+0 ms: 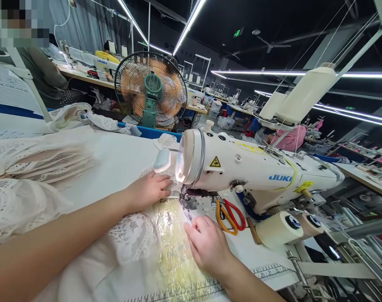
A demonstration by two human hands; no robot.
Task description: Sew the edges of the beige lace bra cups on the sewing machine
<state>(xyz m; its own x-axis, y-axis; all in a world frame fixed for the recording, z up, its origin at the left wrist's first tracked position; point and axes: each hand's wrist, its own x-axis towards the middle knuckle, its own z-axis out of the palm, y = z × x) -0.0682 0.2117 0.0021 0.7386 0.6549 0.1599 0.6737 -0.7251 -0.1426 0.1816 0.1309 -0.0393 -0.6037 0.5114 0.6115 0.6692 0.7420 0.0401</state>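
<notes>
White lace fabric (pixel 137 239) lies on the sewing table, lit brightly under the needle (pixel 182 200) of a white JUKI sewing machine (pixel 250 170). My left hand (pixel 148 191) lies flat on the fabric just left of the presser foot, fingers pressing it down. My right hand (pixel 208 245) rests on the fabric in front of the needle, fingers curled, and seems to pinch a small metal tool (pixel 188 217) near the needle. Red and orange handled scissors (pixel 230 214) lie just right of my right hand.
A pile of white lace pieces (pixel 30 176) lies at the left. A standing fan (pixel 150 90) is behind the table. Thread cones (pixel 304 94) stand above the machine, thread spools (pixel 283 228) lie at the right. A person sits at the far left; other workstations fill the background.
</notes>
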